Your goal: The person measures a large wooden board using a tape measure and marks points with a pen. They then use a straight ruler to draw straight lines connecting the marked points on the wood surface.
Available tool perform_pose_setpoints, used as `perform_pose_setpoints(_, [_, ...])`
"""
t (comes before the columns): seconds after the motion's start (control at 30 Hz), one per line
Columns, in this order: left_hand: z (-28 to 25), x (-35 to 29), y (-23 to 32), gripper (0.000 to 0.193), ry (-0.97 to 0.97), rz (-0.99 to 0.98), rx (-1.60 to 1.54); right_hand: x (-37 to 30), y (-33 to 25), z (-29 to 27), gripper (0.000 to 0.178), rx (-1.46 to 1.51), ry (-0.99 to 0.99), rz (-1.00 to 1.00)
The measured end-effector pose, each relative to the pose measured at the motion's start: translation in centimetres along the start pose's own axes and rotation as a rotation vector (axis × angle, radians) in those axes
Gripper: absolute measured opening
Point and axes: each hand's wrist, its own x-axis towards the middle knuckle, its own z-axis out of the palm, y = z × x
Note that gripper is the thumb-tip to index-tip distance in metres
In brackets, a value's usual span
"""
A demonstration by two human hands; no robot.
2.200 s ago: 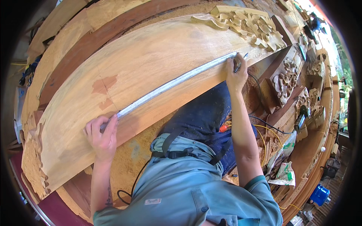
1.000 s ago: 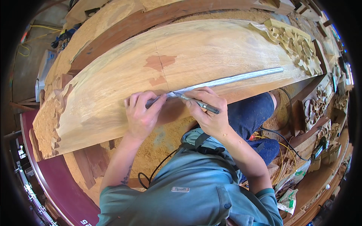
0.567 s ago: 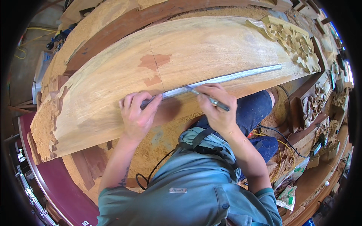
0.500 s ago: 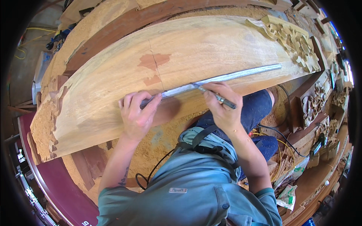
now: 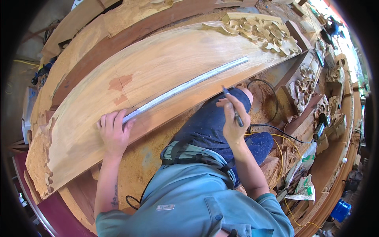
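Observation:
A long curved wooden panel point(image 5: 158, 75) lies across in front of me, with leafy carving point(image 5: 260, 33) at its far right end. A long metal ruler point(image 5: 185, 87) lies along the panel's lower part. My left hand point(image 5: 114, 132) presses flat on the ruler's left end. My right hand point(image 5: 233, 118) is lifted off the panel, over my blue-trousered knee, and grips a dark pen point(image 5: 233, 104) with its tip pointing up toward the ruler.
Sawdust covers the floor point(image 5: 146, 158) under the panel. Carved wooden pieces point(image 5: 304, 85) stand at the right, with a black cable point(image 5: 272, 126), a yellow cord and plastic bags point(image 5: 304, 185) near them. Brown planks point(image 5: 130, 33) lie beyond the panel. A blue container point(image 5: 340, 210) sits bottom right.
My right hand has come away from the ruler with the pen and moved right and down toward my knee. My left hand stays pressed on the ruler's left end.

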Motion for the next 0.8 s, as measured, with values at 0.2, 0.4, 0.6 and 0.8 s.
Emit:
perform_pose_setpoints(0.2, [-0.5, -2.0, -3.2, 0.022, 0.118, -0.085, 0.128, 1.4, 1.6, -4.0, 0.023, 0.004, 0.103, -0.073])
perform_pose_setpoints(0.4, [-4.3, -4.4, -10.7, 0.022, 0.318, -0.742, 0.068, 5.2, 2.2, -8.3, 0.018, -0.39, 0.18, -0.199])
perform_pose_setpoints(0.6, [-7.1, -6.9, -22.1, 0.036, 0.387, -0.632, 0.179, 6.6, 0.6, -0.1, 0.024, -0.237, -0.229, -0.58])
perform_pose_setpoints(0.8, [-5.9, -5.4, -21.7, 0.041, 0.167, -0.784, 0.21, 7.8, 1.2, 12.2, 0.038, -0.184, -0.357, -0.563])
